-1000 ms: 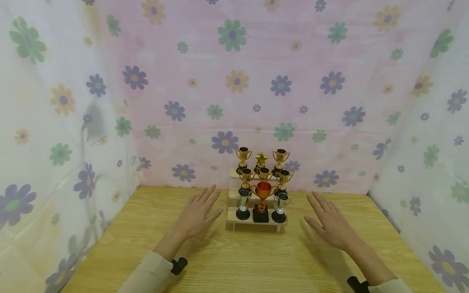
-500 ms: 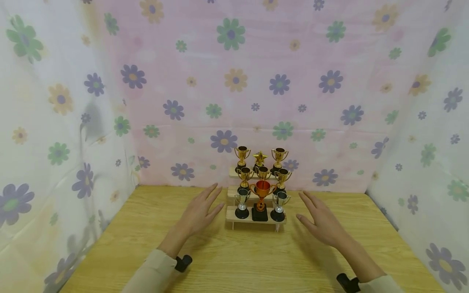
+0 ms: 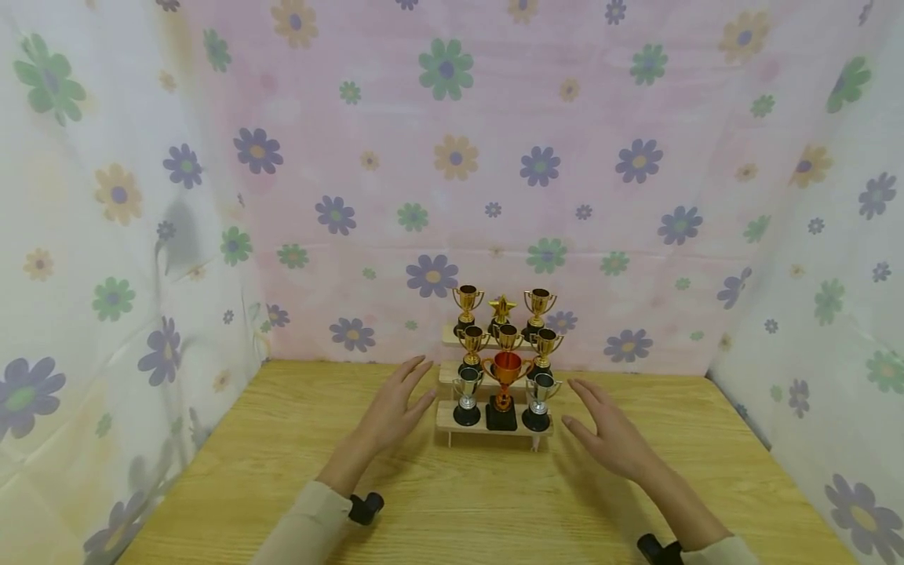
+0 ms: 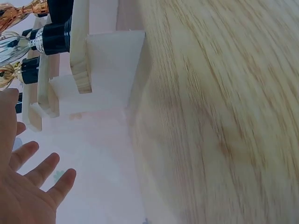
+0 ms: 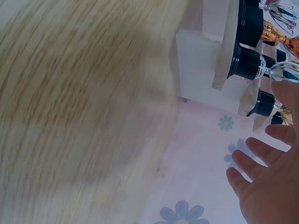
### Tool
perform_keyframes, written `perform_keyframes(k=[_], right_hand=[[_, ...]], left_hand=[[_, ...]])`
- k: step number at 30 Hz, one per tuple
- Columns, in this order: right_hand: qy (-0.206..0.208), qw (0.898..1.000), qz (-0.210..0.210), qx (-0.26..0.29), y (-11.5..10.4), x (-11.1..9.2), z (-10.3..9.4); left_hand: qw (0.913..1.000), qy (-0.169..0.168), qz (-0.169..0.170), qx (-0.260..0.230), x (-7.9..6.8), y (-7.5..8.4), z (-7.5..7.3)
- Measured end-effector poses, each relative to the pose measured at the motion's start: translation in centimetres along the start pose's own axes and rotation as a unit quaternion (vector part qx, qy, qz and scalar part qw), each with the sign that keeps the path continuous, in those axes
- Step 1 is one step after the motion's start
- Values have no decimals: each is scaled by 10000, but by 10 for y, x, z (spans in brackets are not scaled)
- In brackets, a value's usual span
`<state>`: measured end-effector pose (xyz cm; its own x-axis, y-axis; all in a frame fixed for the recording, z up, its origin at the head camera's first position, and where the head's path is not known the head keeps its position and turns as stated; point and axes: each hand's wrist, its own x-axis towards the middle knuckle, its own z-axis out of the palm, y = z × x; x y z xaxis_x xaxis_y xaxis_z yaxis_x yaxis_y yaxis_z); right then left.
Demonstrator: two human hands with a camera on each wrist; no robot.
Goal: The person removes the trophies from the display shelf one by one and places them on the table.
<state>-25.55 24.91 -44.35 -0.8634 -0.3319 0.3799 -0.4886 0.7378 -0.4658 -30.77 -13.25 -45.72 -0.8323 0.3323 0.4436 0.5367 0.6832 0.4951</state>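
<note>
A three-step wooden stand bears several small trophies on black bases. On its lowest step a copper-orange cup stands between two silver cups, one silver cup on the left and another silver cup on the right. Gold cups line the middle step. Up top, a gold star trophy is flanked by gold cups. My left hand hovers just left of the stand, fingers spread and holding nothing. To the stand's right, my right hand is likewise spread, palm turned inward, with nothing in it.
The stand rests on a wood-grain table, near its back edge. Behind it hangs a pink flowered cloth, and white flowered cloth walls rise on the left and right. Each wrist wears a black camera mount.
Both hands have moved inward toward the stand, the right one farther to the left than the left one to the right. The trophies and stand have stayed in place.
</note>
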Motion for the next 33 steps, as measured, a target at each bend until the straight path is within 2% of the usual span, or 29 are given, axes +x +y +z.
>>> perform_keyframes(k=[10,17,24,28,33], right_hand=[[225,9988,205,376,-5,3,13],[425,9974,283,505,-6,6,20],[431,9967,376,579,-7,10,25],[427,9963,418,623,-9,11,28],[395,9952,514,732,-11,11,32]], left_hand=[[9964,457,24,-718,7,-1,14],[9933,552,-107,-1013,11,0,21],[9875,682,-162,-1413,16,2,27],[9855,637,-249,-1553,18,4,31],[9822,686,-175,-1740,22,7,37]])
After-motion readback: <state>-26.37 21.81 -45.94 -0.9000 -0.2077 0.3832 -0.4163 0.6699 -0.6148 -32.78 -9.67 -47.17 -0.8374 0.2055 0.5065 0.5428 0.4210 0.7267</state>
